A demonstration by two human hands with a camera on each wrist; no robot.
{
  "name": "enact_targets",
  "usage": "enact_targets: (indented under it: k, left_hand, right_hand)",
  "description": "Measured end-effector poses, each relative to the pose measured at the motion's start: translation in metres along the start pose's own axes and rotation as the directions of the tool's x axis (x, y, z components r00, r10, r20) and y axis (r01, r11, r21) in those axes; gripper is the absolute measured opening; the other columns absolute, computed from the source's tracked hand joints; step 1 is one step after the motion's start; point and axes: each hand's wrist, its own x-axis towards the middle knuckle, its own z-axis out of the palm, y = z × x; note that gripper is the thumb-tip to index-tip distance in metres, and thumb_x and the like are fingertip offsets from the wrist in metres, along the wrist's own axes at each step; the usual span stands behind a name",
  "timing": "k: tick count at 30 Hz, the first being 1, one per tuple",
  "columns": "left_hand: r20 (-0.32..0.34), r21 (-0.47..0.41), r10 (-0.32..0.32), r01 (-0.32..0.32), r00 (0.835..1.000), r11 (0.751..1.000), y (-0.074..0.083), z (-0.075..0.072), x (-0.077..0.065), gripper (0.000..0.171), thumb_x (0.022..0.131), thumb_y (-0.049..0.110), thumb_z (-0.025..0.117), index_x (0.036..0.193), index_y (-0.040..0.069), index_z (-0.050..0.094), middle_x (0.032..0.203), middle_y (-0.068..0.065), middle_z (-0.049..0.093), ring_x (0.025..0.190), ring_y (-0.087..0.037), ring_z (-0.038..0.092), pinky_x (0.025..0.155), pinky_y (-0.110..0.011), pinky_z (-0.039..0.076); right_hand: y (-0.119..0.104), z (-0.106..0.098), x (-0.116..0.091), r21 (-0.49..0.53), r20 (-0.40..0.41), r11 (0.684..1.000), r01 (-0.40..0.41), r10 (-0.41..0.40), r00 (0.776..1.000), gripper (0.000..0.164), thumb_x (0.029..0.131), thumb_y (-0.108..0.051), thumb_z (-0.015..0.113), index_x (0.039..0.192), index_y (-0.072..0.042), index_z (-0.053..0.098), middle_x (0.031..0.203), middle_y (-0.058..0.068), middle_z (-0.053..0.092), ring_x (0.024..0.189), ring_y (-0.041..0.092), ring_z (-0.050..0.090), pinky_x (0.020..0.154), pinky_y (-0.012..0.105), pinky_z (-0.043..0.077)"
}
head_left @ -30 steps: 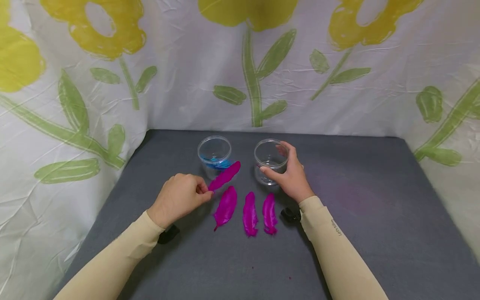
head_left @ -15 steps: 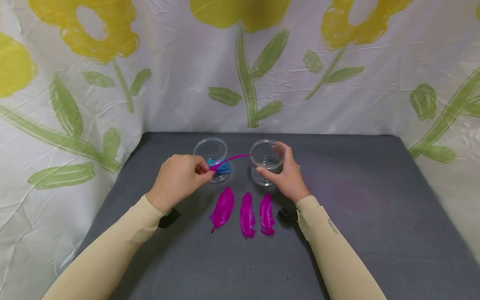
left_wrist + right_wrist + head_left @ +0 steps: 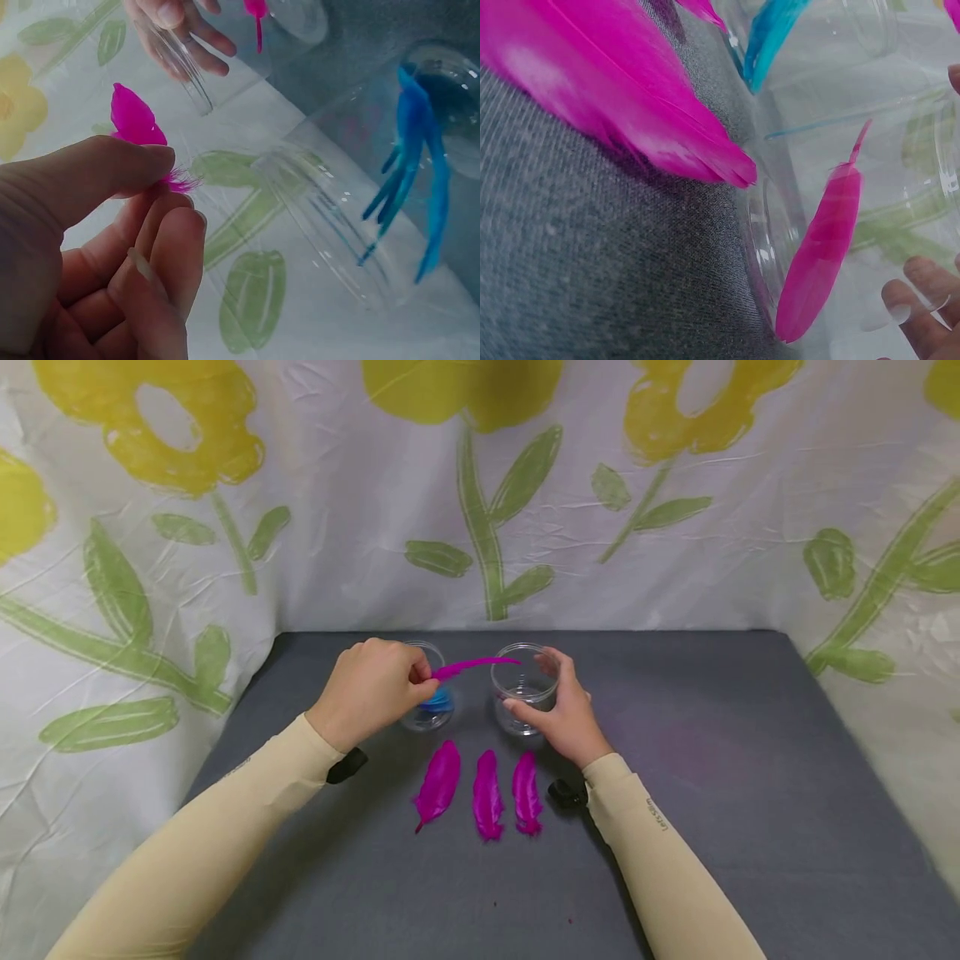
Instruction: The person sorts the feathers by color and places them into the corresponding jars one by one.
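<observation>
"Magenta feather (image 3: 137,118) first: where is it?"

"In the left hand (image 3: 372,685), reaching toward three o'clock. Its far tip shows across the mouth of a clear cup (image 3: 525,685); I can't tell whether the tip is above the rim or inside it."

"How does that hand hold it?"

"Thumb and forefinger pinch one end. Wispy barbs poke out by the fingertips."

"And the right hand (image 3: 567,714)?"

"Wrapped around the cup, thumb on the near side, fingers behind. Take that cup as the clock's centre, and the right hand sits at four, the left at nine."

"What else is near?"

"A second clear cup (image 3: 426,722) at nine o'clock, partly behind the left hand, with blue feathers (image 3: 438,700) inside. Both cups stand upright."

"Anything closer to the person?"

"Three loose feathers (image 3: 488,795), also magenta, lie apart on the dark grey table (image 3: 675,827), at six, just before seven, and between seven and eight."

"Beyond them all?"

"At twelve, a pale cloth (image 3: 337,552) with yellow flowers and green stems. Beige sleeves (image 3: 217,814) cover the person's forearms."
</observation>
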Motion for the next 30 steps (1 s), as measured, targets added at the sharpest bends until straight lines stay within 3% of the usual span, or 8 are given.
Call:
enact_targets:
  k: [15, 30]
  left_hand:
    - [0.06, 0.058, 0.041, -0.044, 0.997, 0.997, 0.016, 0.0, 0.028, 0.016, 0.094, 0.024, 0.079, 0.08, 0.017, 0.079, 0.07, 0.005, 0.071, 0.06, -0.015, 0.061, 0.054, -0.036, 0.054]
    - [0.141, 0.118, 0.05, -0.067, 0.989, 0.991, 0.032, 0.01, 0.046, 0.019, 0.095, 0.028, 0.083, 0.081, 0.016, 0.081, 0.074, 0.003, 0.075, 0.064, -0.018, 0.066, 0.057, -0.039, 0.058]
  right_hand:
    - [0.001, 0.0, 0.002, -0.009, -0.005, 1.0, -0.001, 0.001, 1.0, 0.106, 0.088, -0.059, 0.085, 0.167, -0.023, 0.025, 0.167, -0.001, 0.048, 0.158, 0.023, 0.043, 0.125, 0.067, 0.015]
    - [0.001, -0.001, 0.002, 0.006, -0.001, 1.0, -0.01, 0.01, 1.0, 0.106, 0.088, -0.059, 0.085, 0.167, -0.023, 0.024, 0.169, -0.002, 0.045, 0.159, 0.023, 0.042, 0.125, 0.068, 0.013]
